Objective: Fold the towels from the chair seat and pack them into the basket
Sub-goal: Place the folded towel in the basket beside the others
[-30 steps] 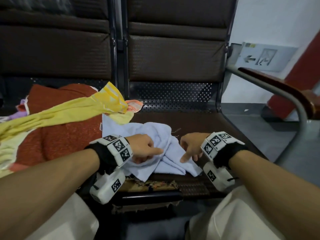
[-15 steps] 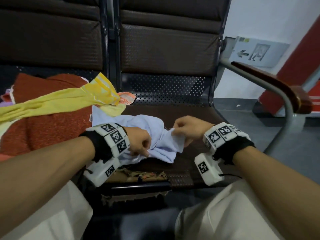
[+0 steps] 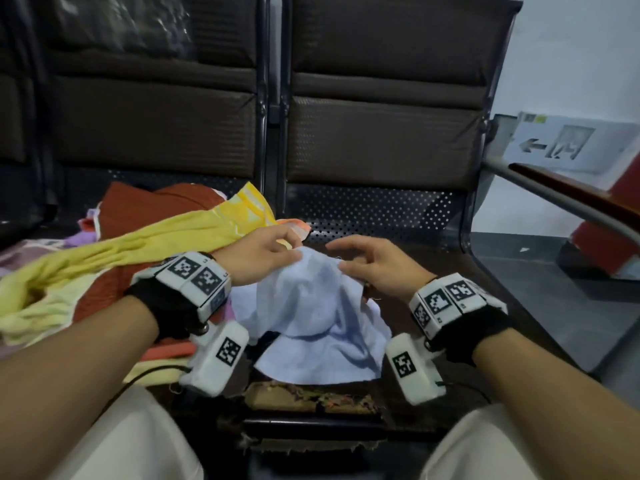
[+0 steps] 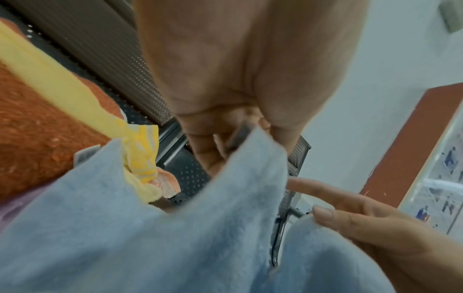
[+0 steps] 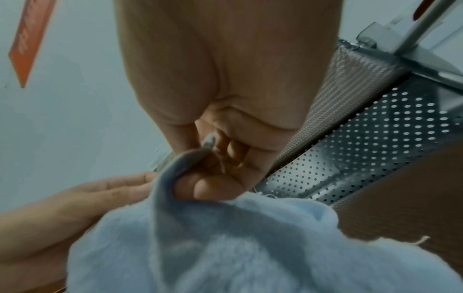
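A light blue towel [image 3: 318,323] hangs lifted above the brown chair seat [image 3: 433,271], its lower part draped on the seat's front. My left hand [image 3: 273,251] pinches its upper edge [image 4: 260,138] between thumb and fingers. My right hand [image 3: 360,261] pinches the upper edge close by, the cloth [image 5: 175,174] curled round my thumb. The two hands are a few centimetres apart at the top of the towel. No basket shows in any view.
A heap of other towels fills the left seat: a yellow one [image 3: 149,244], a rust-red one [image 3: 145,209], a peach one [image 3: 294,228] and a lilac one. A metal armrest with a wooden top [image 3: 568,192] runs along the right. The seat's front edge is torn [image 3: 311,400].
Both hands have lifted the blue towel off the seat and moved up and away from me, coming closer together at its top edge. The camera has tilted up slightly.
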`<control>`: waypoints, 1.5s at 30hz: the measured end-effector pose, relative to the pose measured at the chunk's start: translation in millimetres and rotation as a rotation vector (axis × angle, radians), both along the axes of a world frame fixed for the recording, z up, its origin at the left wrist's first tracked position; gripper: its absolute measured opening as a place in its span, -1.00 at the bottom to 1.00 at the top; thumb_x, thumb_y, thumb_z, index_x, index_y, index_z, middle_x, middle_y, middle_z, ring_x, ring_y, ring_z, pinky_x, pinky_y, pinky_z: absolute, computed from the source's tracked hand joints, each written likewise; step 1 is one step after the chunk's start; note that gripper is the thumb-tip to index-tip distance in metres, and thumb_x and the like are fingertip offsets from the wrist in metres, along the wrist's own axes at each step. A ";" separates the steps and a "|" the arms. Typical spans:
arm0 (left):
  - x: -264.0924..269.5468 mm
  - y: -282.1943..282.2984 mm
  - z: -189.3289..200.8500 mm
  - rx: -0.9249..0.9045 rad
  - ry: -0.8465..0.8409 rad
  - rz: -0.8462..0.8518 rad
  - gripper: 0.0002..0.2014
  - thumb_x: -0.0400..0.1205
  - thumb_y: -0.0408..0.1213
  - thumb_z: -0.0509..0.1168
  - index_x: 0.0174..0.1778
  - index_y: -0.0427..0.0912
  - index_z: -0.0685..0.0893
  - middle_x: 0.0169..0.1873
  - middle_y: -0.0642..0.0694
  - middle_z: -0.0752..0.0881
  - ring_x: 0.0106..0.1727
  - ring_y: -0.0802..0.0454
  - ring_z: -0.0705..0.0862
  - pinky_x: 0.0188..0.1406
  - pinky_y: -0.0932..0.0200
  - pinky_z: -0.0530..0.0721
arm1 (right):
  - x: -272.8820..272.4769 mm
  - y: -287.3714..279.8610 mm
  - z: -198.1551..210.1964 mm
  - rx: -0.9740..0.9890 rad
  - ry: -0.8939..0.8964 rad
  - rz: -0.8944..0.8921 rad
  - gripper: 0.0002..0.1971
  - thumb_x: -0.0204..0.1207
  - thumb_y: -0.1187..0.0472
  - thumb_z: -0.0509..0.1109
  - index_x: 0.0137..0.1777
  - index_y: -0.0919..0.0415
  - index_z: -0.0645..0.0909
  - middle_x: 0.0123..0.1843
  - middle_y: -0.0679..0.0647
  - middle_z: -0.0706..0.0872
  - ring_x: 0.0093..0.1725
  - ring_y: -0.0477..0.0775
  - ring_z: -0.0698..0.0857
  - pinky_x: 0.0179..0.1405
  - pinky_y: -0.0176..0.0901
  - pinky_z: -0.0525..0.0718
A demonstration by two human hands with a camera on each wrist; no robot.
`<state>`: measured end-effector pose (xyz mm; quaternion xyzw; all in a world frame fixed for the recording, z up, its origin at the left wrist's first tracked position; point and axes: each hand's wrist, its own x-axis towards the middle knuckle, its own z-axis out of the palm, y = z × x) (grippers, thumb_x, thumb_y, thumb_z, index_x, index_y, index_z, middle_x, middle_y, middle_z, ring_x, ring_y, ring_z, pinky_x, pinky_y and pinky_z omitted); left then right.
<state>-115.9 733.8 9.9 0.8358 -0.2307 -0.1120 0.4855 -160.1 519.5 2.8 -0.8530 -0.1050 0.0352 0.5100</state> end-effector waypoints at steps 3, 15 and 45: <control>-0.5 4.7 2.0 -0.108 -0.071 0.006 -0.91 0.58 -0.39 0.36 -0.07 -0.35 0.69 -0.38 0.13 0.64 -0.40 0.19 0.53 -0.37 0.44 0.50 | 2.2 11.9 2.5 -0.052 0.073 0.099 -0.63 0.60 0.36 0.32 0.36 0.02 0.52 -0.57 -0.05 0.49 -0.55 -0.09 0.49 -0.58 -0.35 0.56; 4.7 16.8 -2.3 -0.201 0.008 0.162 -0.83 0.44 -0.29 0.50 -0.24 -0.32 0.69 -0.37 -0.12 0.70 -0.35 0.08 0.67 -0.46 0.31 0.63 | 19.2 21.0 8.8 -0.070 -0.127 -0.157 -0.86 0.56 0.26 0.38 -0.21 0.24 0.70 -0.34 0.33 0.71 -0.38 0.18 0.70 -0.31 0.06 0.76; -7.1 -3.2 -2.6 -0.306 0.188 0.304 -0.86 0.61 -0.33 0.34 -0.15 -0.35 0.73 -0.25 -0.28 0.71 -0.26 -0.17 0.72 -0.15 -0.06 0.76 | -17.7 23.6 36.4 -0.126 -0.331 -0.022 -0.86 0.54 0.21 0.42 -0.24 0.03 0.70 -0.33 -0.06 0.72 -0.28 -0.03 0.68 -0.18 -0.08 0.64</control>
